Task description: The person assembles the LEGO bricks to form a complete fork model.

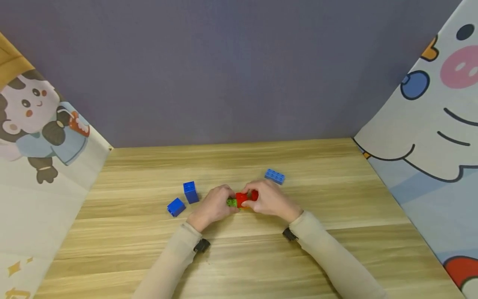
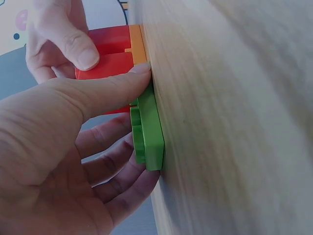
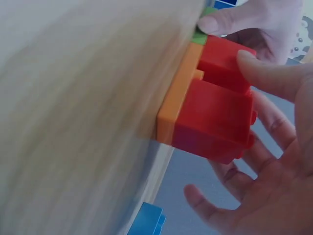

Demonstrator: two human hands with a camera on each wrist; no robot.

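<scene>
While the left hand (image 1: 215, 203) pinches the green plate (image 1: 232, 202), at nine o'clock of the red block (image 1: 241, 199), the right hand (image 1: 271, 198) clamps that block, thumb opposing fingers. Presumably light, stiff, smooth plastic; best gripped by opposite sides.

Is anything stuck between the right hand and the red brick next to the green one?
No, nothing I can see. The right hand pinches that red brick directly. The other red brick stands beside it on the orange brick, not in between.
</scene>
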